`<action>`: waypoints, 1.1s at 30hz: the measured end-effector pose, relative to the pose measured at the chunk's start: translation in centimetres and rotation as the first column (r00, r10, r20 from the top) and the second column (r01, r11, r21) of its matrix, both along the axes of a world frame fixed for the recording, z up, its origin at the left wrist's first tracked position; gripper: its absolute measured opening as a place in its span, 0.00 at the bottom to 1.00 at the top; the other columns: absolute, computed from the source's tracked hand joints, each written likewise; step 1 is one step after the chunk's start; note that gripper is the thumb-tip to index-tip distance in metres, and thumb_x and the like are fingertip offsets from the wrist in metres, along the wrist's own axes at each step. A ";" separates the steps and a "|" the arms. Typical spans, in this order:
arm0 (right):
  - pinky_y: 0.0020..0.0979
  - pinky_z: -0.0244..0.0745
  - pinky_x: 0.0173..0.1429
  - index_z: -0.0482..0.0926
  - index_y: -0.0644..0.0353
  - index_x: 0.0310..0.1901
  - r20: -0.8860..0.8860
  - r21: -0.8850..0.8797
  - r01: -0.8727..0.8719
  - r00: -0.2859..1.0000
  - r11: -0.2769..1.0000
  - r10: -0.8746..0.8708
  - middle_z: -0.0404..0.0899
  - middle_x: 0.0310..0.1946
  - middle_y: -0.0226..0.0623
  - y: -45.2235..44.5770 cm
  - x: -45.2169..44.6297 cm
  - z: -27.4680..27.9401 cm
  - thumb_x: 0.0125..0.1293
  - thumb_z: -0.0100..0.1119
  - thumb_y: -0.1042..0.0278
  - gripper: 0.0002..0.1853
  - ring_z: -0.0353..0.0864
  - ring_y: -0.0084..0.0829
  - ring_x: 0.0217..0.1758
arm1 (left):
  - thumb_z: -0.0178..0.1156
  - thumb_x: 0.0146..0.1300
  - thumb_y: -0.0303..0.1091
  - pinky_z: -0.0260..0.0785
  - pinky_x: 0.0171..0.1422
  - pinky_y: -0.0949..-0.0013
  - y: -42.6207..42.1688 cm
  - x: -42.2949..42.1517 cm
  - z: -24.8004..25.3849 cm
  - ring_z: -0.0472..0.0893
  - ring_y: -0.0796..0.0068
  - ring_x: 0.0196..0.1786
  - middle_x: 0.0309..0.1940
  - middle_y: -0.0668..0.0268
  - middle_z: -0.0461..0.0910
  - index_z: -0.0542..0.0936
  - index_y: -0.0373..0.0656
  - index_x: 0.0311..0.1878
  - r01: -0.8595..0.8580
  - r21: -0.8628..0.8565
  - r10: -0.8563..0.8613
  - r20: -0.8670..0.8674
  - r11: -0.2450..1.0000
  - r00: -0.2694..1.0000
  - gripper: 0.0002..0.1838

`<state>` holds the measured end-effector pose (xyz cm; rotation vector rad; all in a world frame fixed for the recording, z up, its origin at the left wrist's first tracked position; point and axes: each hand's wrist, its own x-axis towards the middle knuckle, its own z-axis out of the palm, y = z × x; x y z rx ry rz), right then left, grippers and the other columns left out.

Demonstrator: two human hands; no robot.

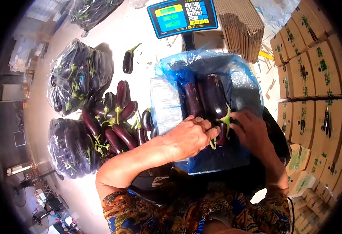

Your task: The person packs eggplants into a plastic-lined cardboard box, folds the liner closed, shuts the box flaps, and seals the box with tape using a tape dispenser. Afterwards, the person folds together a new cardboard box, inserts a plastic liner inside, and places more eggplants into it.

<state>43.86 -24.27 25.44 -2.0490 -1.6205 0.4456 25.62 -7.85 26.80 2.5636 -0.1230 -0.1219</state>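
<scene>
Several dark purple eggplants (214, 95) lie lengthwise in a box lined with blue plastic (200, 58). My left hand (192, 137) is closed over the near end of the eggplants on the left, its fingers curled round a stem end; most of its grip is hidden under the knuckles. Beside it, my right hand (251, 130) has bent but parted fingers, with the tips at the green cap (227, 119) of the right-hand eggplant. Pale inner flaps (165, 105) show under the plastic on both sides.
Loose eggplants (120, 134) are piled left of the box, and a single eggplant (128, 62) lies farther off. Filled clear bags (79, 76) stand beyond the pile. A scale display (182, 17) rises behind the box. Flattened cardboard (239, 29) and stacked cartons (315, 74) line the right.
</scene>
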 end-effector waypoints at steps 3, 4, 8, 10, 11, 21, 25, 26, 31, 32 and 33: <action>0.41 0.77 0.38 0.77 0.58 0.51 -0.006 -0.048 0.001 1.000 0.999 -0.001 0.80 0.39 0.44 0.3 0.0 0.6 0.63 0.63 0.65 0.16 0.82 0.47 0.38 | 0.64 0.59 0.36 0.73 0.49 0.56 0.5 -0.2 -0.8 0.80 0.52 0.44 0.38 0.55 0.78 0.75 0.38 0.58 -0.004 -0.067 0.005 0.015 0.998 1.000 0.24; 0.41 0.77 0.38 0.77 0.59 0.51 -0.011 -0.050 0.005 1.000 0.999 -0.006 0.80 0.39 0.44 0.3 0.0 0.6 0.63 0.63 0.66 0.16 0.82 0.47 0.38 | 0.64 0.59 0.36 0.73 0.49 0.56 0.6 -0.3 -0.8 0.80 0.52 0.43 0.38 0.55 0.78 0.75 0.37 0.58 -0.007 -0.068 0.008 0.022 0.998 1.000 0.24; 0.41 0.77 0.37 0.77 0.59 0.51 -0.022 -0.076 0.002 1.000 0.997 -0.004 0.80 0.39 0.44 0.4 -0.1 0.4 0.63 0.63 0.67 0.15 0.82 0.48 0.37 | 0.64 0.60 0.36 0.73 0.48 0.55 0.8 -0.4 -0.7 0.80 0.51 0.43 0.38 0.53 0.78 0.74 0.37 0.59 -0.016 -0.078 0.018 0.030 0.997 0.999 0.25; 0.41 0.77 0.36 0.77 0.59 0.51 -0.034 -0.076 0.006 0.999 0.997 -0.009 0.80 0.38 0.44 0.4 -0.2 0.3 0.63 0.63 0.67 0.15 0.82 0.47 0.37 | 0.64 0.60 0.36 0.74 0.48 0.55 0.9 -0.5 -0.7 0.80 0.50 0.43 0.38 0.53 0.78 0.74 0.37 0.59 -0.014 -0.091 0.016 0.023 0.996 1.000 0.25; 0.41 0.77 0.36 0.77 0.59 0.51 -0.034 -0.082 0.006 0.999 0.997 -0.009 0.80 0.39 0.44 0.4 -0.2 0.4 0.63 0.63 0.67 0.15 0.82 0.47 0.37 | 0.64 0.60 0.36 0.74 0.48 0.55 1.0 -0.5 -0.7 0.80 0.50 0.43 0.38 0.53 0.78 0.74 0.37 0.59 -0.009 -0.098 0.011 0.019 0.995 1.000 0.25; 0.41 0.78 0.38 0.77 0.59 0.51 -0.009 -0.062 -0.034 0.999 0.998 0.033 0.80 0.39 0.44 0.6 -0.5 0.4 0.62 0.63 0.67 0.16 0.82 0.47 0.37 | 0.63 0.61 0.36 0.74 0.48 0.54 1.3 -0.6 0.0 0.79 0.48 0.44 0.40 0.51 0.77 0.71 0.37 0.62 0.003 -0.111 -0.007 -0.036 0.994 0.999 0.27; 0.41 0.78 0.39 0.77 0.58 0.51 0.024 -0.068 -0.049 0.998 0.996 0.050 0.80 0.39 0.44 0.5 -0.5 0.3 0.62 0.64 0.67 0.16 0.82 0.47 0.39 | 0.64 0.58 0.34 0.74 0.49 0.56 1.3 -0.9 0.4 0.79 0.49 0.43 0.41 0.53 0.77 0.71 0.37 0.62 0.010 -0.082 -0.012 -0.024 0.997 1.000 0.28; 0.41 0.78 0.39 0.77 0.58 0.51 0.020 -0.081 -0.046 0.999 0.996 0.048 0.80 0.40 0.44 0.5 -0.5 0.3 0.62 0.64 0.67 0.16 0.82 0.47 0.39 | 0.64 0.58 0.34 0.74 0.49 0.56 1.2 -0.9 0.6 0.79 0.50 0.43 0.41 0.53 0.77 0.71 0.37 0.62 0.018 -0.083 -0.020 -0.026 0.996 0.999 0.29; 0.41 0.78 0.40 0.76 0.58 0.52 -0.013 -0.126 -0.032 0.999 0.991 0.031 0.80 0.40 0.45 0.6 -0.9 0.6 0.62 0.63 0.67 0.16 0.82 0.47 0.40 | 0.65 0.54 0.32 0.72 0.51 0.57 1.5 -1.4 -0.1 0.77 0.53 0.46 0.43 0.56 0.76 0.72 0.39 0.62 0.032 -0.085 -0.037 -0.066 0.996 0.997 0.30; 0.41 0.78 0.40 0.76 0.58 0.52 -0.013 -0.120 -0.037 0.999 0.992 0.036 0.80 0.40 0.44 0.7 -0.8 0.5 0.63 0.63 0.67 0.16 0.82 0.47 0.40 | 0.65 0.54 0.32 0.72 0.52 0.57 1.5 -1.5 -0.7 0.76 0.54 0.48 0.44 0.57 0.76 0.72 0.40 0.62 0.031 -0.053 -0.036 -0.103 0.998 0.994 0.30; 0.41 0.78 0.40 0.76 0.58 0.52 -0.013 -0.113 -0.043 0.999 0.993 0.042 0.80 0.41 0.44 0.7 -0.8 0.5 0.63 0.63 0.67 0.16 0.82 0.47 0.40 | 0.64 0.54 0.32 0.71 0.53 0.58 1.6 -1.6 -1.3 0.76 0.55 0.50 0.44 0.58 0.76 0.72 0.40 0.62 0.032 -0.022 -0.034 -0.140 0.999 0.990 0.30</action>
